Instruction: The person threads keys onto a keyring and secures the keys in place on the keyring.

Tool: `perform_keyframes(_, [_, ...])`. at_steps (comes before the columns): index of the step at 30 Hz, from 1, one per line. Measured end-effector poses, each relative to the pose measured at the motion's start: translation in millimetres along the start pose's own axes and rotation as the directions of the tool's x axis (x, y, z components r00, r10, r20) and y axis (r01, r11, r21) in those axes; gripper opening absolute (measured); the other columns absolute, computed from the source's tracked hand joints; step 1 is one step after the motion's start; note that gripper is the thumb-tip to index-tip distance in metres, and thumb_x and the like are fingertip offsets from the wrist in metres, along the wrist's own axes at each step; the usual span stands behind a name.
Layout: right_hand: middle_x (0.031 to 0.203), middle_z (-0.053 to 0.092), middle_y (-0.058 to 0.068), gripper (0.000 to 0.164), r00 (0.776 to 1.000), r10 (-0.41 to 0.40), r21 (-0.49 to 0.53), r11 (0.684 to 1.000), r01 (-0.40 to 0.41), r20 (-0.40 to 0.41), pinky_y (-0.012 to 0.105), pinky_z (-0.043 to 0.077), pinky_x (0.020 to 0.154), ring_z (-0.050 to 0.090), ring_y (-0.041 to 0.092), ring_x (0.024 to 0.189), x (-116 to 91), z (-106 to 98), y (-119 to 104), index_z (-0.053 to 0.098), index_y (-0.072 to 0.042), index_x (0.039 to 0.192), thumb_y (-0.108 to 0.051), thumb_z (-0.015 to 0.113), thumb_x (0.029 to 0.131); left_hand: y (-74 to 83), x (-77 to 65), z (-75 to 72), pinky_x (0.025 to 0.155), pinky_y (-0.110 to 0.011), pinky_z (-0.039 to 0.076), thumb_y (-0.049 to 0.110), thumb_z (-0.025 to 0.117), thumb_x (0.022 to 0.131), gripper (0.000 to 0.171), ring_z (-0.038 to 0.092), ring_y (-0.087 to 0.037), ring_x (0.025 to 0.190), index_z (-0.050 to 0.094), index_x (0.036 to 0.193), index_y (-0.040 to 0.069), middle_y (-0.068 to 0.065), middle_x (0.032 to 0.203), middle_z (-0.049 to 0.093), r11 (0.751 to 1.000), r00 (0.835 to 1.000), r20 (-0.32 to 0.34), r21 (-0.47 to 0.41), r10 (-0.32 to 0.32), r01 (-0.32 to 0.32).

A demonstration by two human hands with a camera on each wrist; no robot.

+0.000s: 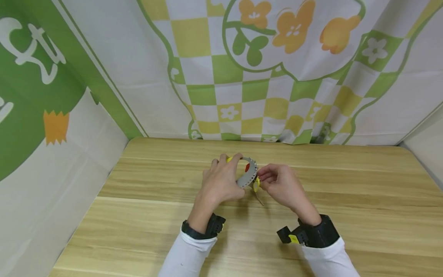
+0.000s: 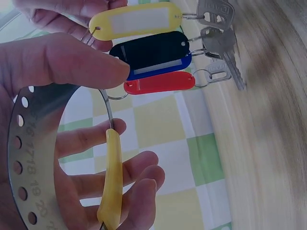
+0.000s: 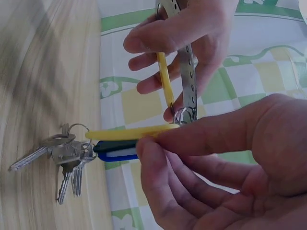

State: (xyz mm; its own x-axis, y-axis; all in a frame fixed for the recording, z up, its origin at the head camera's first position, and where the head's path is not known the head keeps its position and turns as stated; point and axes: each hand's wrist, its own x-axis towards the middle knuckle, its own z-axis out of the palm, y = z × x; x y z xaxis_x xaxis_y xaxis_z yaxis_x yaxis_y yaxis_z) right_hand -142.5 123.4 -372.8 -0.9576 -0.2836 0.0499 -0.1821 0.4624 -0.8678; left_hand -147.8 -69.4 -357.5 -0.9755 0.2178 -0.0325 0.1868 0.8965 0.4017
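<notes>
My left hand (image 1: 221, 181) grips a crescent-shaped metal key ring (image 2: 36, 143) with a row of numbered holes and a yellow grip (image 2: 112, 177). The thumb lies over the plate, and the fingers reach round behind. From the ring hang plastic key tags: a yellow tag (image 2: 139, 20), a dark tag (image 2: 151, 50), a blue tag (image 2: 163, 68) and a red tag (image 2: 160, 83). Several metal keys (image 3: 64, 153) dangle from their ends. With thumb and fingertips, my right hand (image 1: 283, 184) pinches the yellow tag near its small wire ring, beside the plate.
Beneath both hands is a wood-grain table (image 1: 145, 219). A checkered curtain (image 1: 242, 96) with flowers hangs along its far edge, and a green-and-white cloth (image 1: 90, 161) covers the left side. Black camera straps circle both wrists.
</notes>
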Motion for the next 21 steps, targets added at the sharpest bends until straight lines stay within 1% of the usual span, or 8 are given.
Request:
perform_keyframes(4, [0.094,0.068,0.014,0.026,0.998,-0.01,0.024,1.0,0.008,0.063,0.032,0.055,0.073,0.066,0.022,0.083,0.6,-2.6,4.0,0.069,0.009,0.109,0.01,0.063,0.083,-0.1,-0.1,-0.2,0.078,-0.051,0.046,0.023,0.082,0.067,0.093,0.054,-0.038,0.112,0.044,0.152,0.023,-0.019,0.141,0.049,1.0,1.0,0.001,0.005,0.0,0.0])
perform_keyframes(8, [0.097,0.068,0.015,0.031,0.993,-0.011,0.049,0.999,0.006,0.115,0.031,0.055,0.074,0.065,0.023,0.085,0.4,-5.8,6.5,0.067,0.011,0.114,0.008,0.069,0.083,-0.1,-0.4,-0.2,0.077,-0.05,0.045,0.024,0.082,0.067,0.092,0.054,-0.036,0.109,0.045,0.152,0.023,-0.019,0.139,0.051,1.0,1.0,-0.001,0.006,0.005,-0.005])
perform_keyframes(11, [0.096,0.067,0.014,0.033,0.991,-0.002,0.053,0.999,-0.005,0.134,0.03,0.054,0.073,0.064,0.022,0.085,0.5,-7.5,7.3,0.067,0.01,0.115,0.006,0.075,0.083,0.1,-0.5,-0.1,0.075,-0.048,0.045,0.025,0.082,0.067,0.091,0.054,-0.035,0.105,0.046,0.151,0.023,-0.018,0.136,0.052,1.0,1.0,0.001,0.009,0.011,-0.011])
perform_keyframes(16, [0.095,0.066,0.013,0.034,0.988,0.003,0.06,0.998,-0.012,0.152,0.028,0.053,0.07,0.063,0.022,0.083,0.6,-8.5,8.0,0.066,0.01,0.115,0.007,0.077,0.083,0.5,-1.0,-0.6,0.073,-0.047,0.044,0.022,0.081,0.067,0.09,0.054,-0.033,0.101,0.047,0.15,0.023,-0.017,0.134,0.053,1.0,1.0,0.008,0.012,0.019,-0.02])
perform_keyframes(21, [0.092,0.067,0.012,0.027,0.987,-0.001,0.044,0.999,-0.006,0.158,0.028,0.053,0.07,0.062,0.021,0.081,1.2,-8.8,9.6,0.069,0.008,0.109,0.006,0.077,0.083,0.6,-1.4,-0.7,0.07,-0.045,0.044,0.022,0.081,0.065,0.09,0.055,-0.032,0.1,0.048,0.149,0.023,-0.017,0.132,0.054,0.999,0.999,0.009,0.019,0.034,-0.034])
